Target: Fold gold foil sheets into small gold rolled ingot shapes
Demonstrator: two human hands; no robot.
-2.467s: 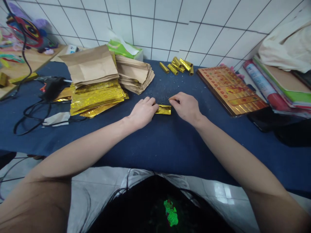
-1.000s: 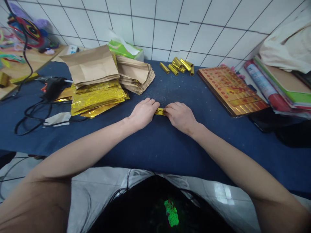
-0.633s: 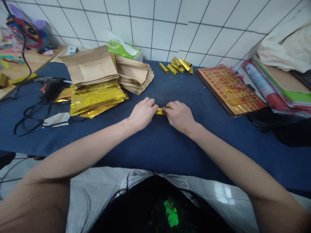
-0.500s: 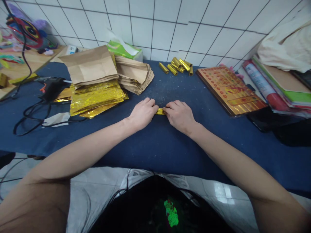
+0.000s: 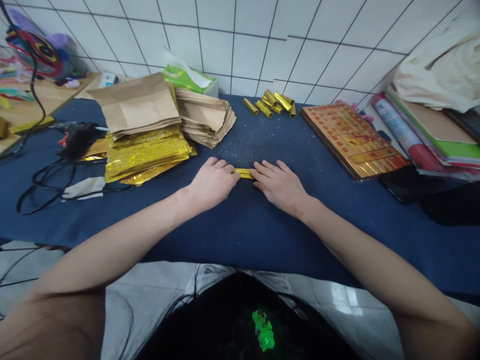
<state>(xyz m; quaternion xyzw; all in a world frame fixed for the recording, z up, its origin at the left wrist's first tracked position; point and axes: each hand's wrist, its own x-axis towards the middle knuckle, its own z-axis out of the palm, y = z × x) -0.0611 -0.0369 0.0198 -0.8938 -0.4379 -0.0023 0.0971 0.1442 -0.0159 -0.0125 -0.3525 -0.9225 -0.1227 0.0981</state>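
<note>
A narrow folded gold foil strip (image 5: 244,173) lies on the blue cloth-covered table (image 5: 243,225), between my two hands. My left hand (image 5: 212,182) has its fingers curled and pinches the strip's left end. Over the strip's right end, my right hand (image 5: 279,185) lies with its fingers stretched out fairly flat, pressing it down. Only the short middle part of the strip shows.
A stack of gold foil sheets (image 5: 146,152) under brown paper bags (image 5: 137,102) sits at the left, with more brown paper (image 5: 204,117) beside it. Several rolled gold pieces (image 5: 272,104) lie at the back. A printed red-gold pad (image 5: 352,137), books (image 5: 431,132), a glue gun (image 5: 77,140) and cords surround the area.
The strip has become narrower and my hands have closed in on it. My right hand has flattened from a pinch; the view has shifted slightly.
</note>
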